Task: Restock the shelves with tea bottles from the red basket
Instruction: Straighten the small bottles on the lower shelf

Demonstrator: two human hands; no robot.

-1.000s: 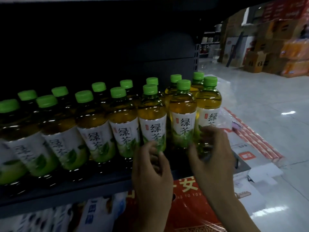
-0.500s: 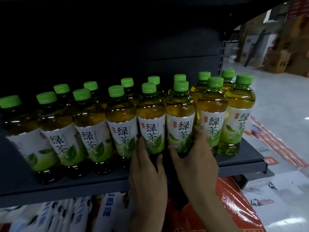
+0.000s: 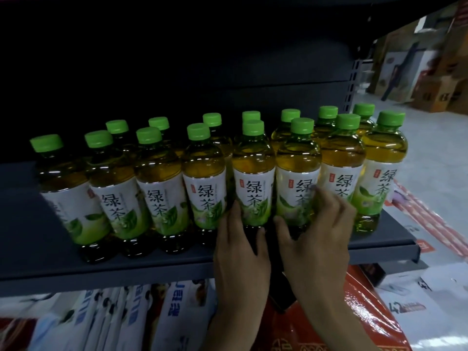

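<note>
Two rows of tea bottles with green caps and white-green labels stand on the dark grey shelf (image 3: 152, 267). My left hand (image 3: 240, 257) cups the lower part of one front-row tea bottle (image 3: 253, 178), thumb up along its left side. My right hand (image 3: 316, 239) wraps around the neighbouring tea bottle (image 3: 295, 173), thumb at its lower left and fingers across the right of its label. Two more front-row bottles (image 3: 379, 173) stand to the right of my right hand. The red basket is not in view.
The shelf's right end (image 3: 415, 249) lies just past the last bottle. Blue-and-white packets (image 3: 131, 315) and red glossy packaging (image 3: 367, 315) fill the level below. Cardboard boxes (image 3: 435, 95) are stacked across the pale floor at far right.
My right hand has moved left from the end bottle to the third bottle from the right. My left hand has risen against the bottle beside it. The view has shifted left.
</note>
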